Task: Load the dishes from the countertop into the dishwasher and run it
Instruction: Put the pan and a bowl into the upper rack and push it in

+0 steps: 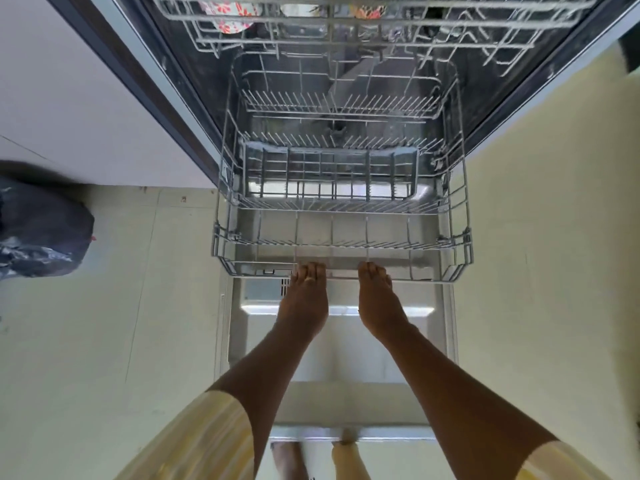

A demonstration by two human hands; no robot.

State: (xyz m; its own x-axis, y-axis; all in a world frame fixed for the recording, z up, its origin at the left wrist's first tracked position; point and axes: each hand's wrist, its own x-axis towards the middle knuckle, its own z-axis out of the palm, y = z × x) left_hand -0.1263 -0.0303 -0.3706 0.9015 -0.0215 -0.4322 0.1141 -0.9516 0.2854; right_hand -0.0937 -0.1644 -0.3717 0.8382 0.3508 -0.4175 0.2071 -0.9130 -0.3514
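Observation:
The dishwasher stands open, its door (341, 403) folded flat below me. The grey wire lower rack (464, 237) is drawn partly out over the door and holds no dishes, only a grey cutlery basket (330, 174). My left hand (304, 299) and my right hand (379, 303) both grip the rack's front rail, fingers curled over it. Above, the upper rack (485, 26) holds floral-patterned dishes (230, 13) and a pale bowl at the top edge of the view.
A dark bag (41, 233) lies on the pale floor at the left. A white cabinet front (79, 109) flanks the dishwasher's left side. My feet show just under the door's front edge.

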